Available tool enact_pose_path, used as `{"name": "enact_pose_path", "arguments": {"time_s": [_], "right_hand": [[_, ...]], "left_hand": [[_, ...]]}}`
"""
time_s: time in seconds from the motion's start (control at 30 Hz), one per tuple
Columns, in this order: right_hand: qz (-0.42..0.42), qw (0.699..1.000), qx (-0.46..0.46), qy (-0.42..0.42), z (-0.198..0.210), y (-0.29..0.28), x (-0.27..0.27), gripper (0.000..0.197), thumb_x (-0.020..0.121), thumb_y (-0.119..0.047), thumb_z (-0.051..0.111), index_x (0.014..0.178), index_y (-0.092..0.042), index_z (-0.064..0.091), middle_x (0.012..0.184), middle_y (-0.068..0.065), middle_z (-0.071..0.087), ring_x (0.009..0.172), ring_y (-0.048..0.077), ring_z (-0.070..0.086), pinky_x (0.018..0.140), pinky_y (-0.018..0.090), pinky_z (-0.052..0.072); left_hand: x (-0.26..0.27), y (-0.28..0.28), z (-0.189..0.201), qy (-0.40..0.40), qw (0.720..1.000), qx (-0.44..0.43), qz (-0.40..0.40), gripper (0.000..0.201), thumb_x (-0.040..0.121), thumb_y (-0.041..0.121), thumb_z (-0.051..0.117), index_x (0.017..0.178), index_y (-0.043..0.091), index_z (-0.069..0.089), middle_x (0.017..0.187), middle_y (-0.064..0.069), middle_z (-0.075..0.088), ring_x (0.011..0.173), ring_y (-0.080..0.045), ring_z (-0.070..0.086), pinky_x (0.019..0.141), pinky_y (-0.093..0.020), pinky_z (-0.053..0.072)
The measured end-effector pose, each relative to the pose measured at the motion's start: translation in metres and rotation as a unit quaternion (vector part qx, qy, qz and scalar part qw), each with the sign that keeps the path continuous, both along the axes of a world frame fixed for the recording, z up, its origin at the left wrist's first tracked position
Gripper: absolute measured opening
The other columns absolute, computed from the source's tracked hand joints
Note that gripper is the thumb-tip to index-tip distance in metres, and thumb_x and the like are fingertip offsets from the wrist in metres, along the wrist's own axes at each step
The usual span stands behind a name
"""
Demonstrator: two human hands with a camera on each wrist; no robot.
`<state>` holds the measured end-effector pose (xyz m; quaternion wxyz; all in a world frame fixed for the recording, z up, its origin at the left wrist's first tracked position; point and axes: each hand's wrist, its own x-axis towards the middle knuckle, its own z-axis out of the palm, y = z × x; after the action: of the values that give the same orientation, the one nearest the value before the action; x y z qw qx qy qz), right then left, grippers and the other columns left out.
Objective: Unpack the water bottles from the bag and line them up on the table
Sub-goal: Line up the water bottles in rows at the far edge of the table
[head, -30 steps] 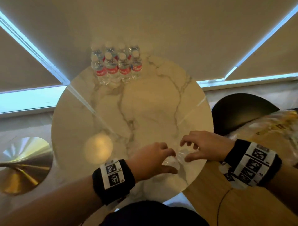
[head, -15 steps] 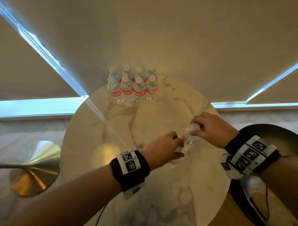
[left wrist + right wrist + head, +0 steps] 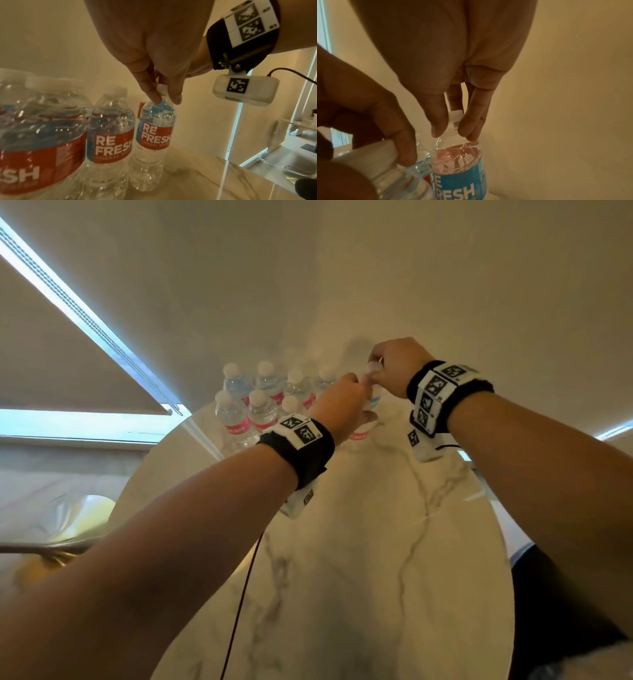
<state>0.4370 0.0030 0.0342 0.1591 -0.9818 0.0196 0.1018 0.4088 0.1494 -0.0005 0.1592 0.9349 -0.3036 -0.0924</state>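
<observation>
Bottles (image 3: pixel 255 405) stand in a two-row cluster at the far edge of the marble table (image 3: pixel 376 559), and each hand brings one more to the right end of it. The right hand (image 3: pixel 394 368) pinches its bottle (image 3: pixel 458 166) by the cap, and the left hand (image 3: pixel 339 405) pinches the neck of the other bottle (image 3: pixel 152 135) (bag not in view). Best bet is probably lowering both straight down, bases flat, snug beside the end bottles, before letting go.

The round marble counter (image 3: pixel 376 559) carries a cluster of water bottles (image 3: pixel 260 405) standing upright in two rows at its far edge.
</observation>
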Motion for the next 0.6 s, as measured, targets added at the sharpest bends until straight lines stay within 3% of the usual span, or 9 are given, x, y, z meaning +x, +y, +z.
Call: {"name": "enact_pose_path", "arguments": {"time_s": [0.2,0.37,0.47,0.6], "right_hand": [[0.008,1.0,0.015,0.004,-0.017,0.015,0.016,0.031,0.085,-0.035,0.068,0.108,-0.014,0.068,0.109,0.011,0.068,0.094,0.029,0.065,0.074,0.029,0.047],[-0.025,0.999,0.045,0.005,-0.023,0.014,0.013,0.037,0.079,-0.04,0.072,0.104,-0.014,0.067,0.099,0.008,0.066,0.088,0.028,0.063,0.072,0.03,0.049],[-0.036,0.998,0.055,-0.005,-0.022,0.015,0.012,0.036,0.079,-0.041,0.073,0.1,-0.013,0.067,0.096,0.007,0.066,0.085,0.026,0.063,0.071,0.031,0.048],[-0.041,0.997,0.06,-0.024,-0.023,0.02,0.008,0.035,0.082,-0.039,0.07,0.101,-0.009,0.066,0.092,0.006,0.064,0.081,0.024,0.056,0.069,0.028,0.041]], "left_hand": [[0.001,-0.005,-0.021,-0.032,0.997,-0.008,0.077,0.052,0.091,0.036,0.067,0.13,0.003,0.054,0.12,-0.017,0.058,0.1,-0.032,0.063,0.078,-0.03,0.044],[-0.009,0.001,-0.01,0.029,0.994,-0.049,0.093,0.059,0.087,0.04,0.071,0.132,0.005,0.056,0.125,-0.014,0.06,0.108,-0.029,0.062,0.092,-0.034,0.049],[-0.034,0.021,-0.007,0.006,0.988,-0.11,0.113,0.053,0.088,0.038,0.071,0.132,0.009,0.058,0.12,-0.01,0.062,0.097,-0.025,0.065,0.089,-0.036,0.054],[-0.107,0.077,-0.018,0.021,0.959,-0.234,0.157,0.029,0.091,0.031,0.071,0.114,0.013,0.069,0.102,0.0,0.064,0.074,-0.011,0.065,0.076,-0.025,0.057]]}}
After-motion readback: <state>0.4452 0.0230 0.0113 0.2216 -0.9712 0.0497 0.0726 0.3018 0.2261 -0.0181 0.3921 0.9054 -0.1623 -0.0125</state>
